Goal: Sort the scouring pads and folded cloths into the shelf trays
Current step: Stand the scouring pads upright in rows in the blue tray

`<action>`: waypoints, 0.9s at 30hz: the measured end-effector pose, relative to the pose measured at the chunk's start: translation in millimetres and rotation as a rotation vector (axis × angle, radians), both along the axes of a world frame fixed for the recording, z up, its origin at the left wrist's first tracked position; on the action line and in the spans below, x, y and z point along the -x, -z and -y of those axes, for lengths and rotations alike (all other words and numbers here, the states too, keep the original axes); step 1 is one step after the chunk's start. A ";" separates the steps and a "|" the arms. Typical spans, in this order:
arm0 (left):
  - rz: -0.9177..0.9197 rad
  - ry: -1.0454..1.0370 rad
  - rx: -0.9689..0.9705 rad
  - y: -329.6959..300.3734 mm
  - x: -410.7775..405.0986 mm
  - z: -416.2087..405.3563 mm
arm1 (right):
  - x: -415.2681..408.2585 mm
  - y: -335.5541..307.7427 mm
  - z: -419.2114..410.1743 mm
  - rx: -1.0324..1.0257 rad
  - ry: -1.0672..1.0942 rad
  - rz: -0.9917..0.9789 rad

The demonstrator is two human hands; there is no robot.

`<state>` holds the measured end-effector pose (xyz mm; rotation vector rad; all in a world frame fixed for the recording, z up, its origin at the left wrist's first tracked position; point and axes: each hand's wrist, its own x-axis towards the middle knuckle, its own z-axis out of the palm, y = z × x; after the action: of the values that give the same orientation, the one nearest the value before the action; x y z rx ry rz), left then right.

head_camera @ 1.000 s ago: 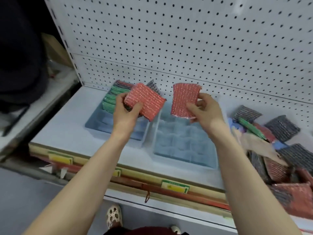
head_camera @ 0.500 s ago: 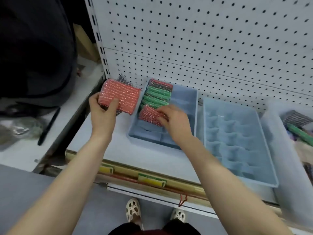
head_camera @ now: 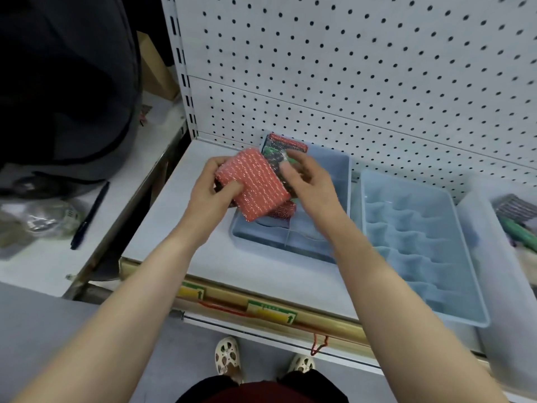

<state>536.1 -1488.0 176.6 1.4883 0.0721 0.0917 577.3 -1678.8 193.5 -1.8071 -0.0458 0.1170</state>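
Head view | our left hand (head_camera: 207, 196) grips red scouring pad (head_camera: 252, 185) over left tray (head_camera: 328, 248), poised to file it | right hand (head_camera: 311, 184) fingers relaxed, holding nothing, likely steadying the stacked pads (head_camera: 286, 146) | divided tray (head_camera: 453, 309) beside, unfilled

Black pen (head_camera: 89, 216) on side counter; white pegboard (head_camera: 363, 68) behind; yellow-green shelf labels (head_camera: 271, 312).
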 end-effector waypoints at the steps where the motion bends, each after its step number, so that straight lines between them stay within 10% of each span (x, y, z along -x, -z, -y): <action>1: 0.010 0.035 -0.014 0.0 -0.2 1.3 | -1.2 -3.1 1.2 -0.052 -0.066 -0.020; 8: 0.067 -0.159 0.062 0.3 -9.6 -4.7 | 2.4 2.3 21.9 0.034 0.054 0.024; 16: 0.073 -0.330 0.115 -0.9 -16.5 -21.1 | 21.7 23.6 18.0 0.738 -0.080 0.516; 27: 0.083 -0.206 0.094 10.1 -9.3 -14.0 | 25.7 42.8 0.5 0.711 0.012 0.602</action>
<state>545.3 -1473.9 166.5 1.3787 0.1604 0.3122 551.5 -1679.3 150.7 -2.4915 -0.4694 -0.4817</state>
